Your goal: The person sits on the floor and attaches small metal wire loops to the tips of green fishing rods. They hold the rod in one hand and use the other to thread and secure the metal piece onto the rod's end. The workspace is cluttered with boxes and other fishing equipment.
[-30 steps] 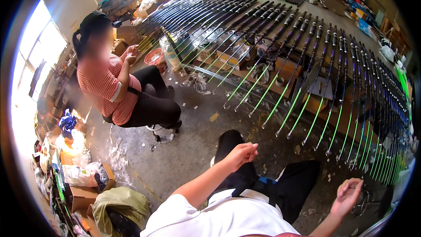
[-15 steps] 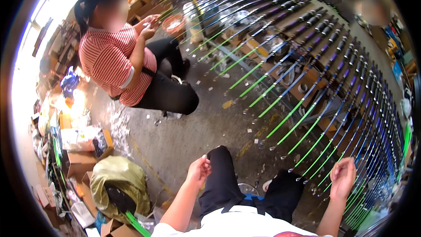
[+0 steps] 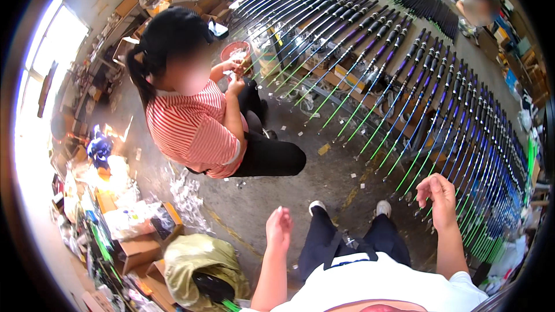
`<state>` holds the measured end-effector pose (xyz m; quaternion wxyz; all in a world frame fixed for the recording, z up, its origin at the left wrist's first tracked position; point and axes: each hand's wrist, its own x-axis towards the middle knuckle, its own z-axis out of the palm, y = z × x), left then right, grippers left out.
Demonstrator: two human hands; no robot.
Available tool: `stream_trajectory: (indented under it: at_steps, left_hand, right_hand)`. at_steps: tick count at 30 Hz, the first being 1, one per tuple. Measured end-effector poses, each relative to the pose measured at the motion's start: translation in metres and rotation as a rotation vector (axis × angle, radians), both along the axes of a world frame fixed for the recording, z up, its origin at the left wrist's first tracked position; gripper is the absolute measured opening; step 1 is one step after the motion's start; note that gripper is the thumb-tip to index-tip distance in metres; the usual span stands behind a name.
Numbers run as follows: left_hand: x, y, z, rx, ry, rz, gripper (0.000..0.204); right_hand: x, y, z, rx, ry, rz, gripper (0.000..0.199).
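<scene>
My left hand [image 3: 279, 230] is raised in front of my body, its fingers drawn together and pointing up. Anything between the fingertips is too small to make out. On the other side, my right hand [image 3: 438, 196] hovers over the near tips of the fishing rods with its fingers loosely bent and the thumb apart; no object shows in it. Many fishing rods [image 3: 399, 101] lie side by side in a wide fan, with dark and purple handles at the far end and blue-to-green tips towards me. My legs look straight, with both white shoes on the floor.
At left, a co-worker [image 3: 196, 133] in a striped shirt handles something small and white beside a red basket [image 3: 230, 50]. A yellow-green sack [image 3: 196, 257] and cardboard boxes [image 3: 139, 249] stand at lower left. Another person [image 3: 477, 14] is at far right. White scraps litter the floor.
My bent knees have straightened and my shoes have come into view. My right hand has moved up and leftward, and my left fingers now point up. The co-worker's head has bent lower.
</scene>
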<state>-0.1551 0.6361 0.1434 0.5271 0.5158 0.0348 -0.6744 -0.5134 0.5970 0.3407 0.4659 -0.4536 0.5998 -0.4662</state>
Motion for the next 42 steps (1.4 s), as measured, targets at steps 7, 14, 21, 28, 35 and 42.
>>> stream_trajectory:
  at_steps: [7,14,21,28,35,42]
  left_hand:
    - [-0.002,-0.102,0.077,-0.283,-0.100,-0.175,0.017]
    - [-0.010,-0.073,0.073,-0.108,-0.071,-0.228,0.018]
    - [0.041,-0.030,0.071,0.029,-0.013,-0.059,0.017]
    - [0.166,-0.015,0.052,-0.059,0.005,0.322,0.017]
    - [0.378,0.054,0.019,0.112,0.040,0.403,0.017]
    - [0.638,0.136,0.050,0.030,-0.148,0.941,0.015]
  right_hand:
    - [0.012,0.002,0.026,0.009,0.229,-0.007,0.032]
    - [0.034,-0.032,-0.016,0.037,0.280,0.099,0.026]
    - [0.150,-0.089,-0.043,0.083,0.412,0.598,0.014]
    - [0.310,-0.126,-0.048,-0.134,0.666,1.102,0.011]
    - [0.555,-0.095,-0.092,-0.232,0.715,1.382,0.012]
    - [0.748,-0.086,-0.062,-0.292,0.629,1.581,0.014]
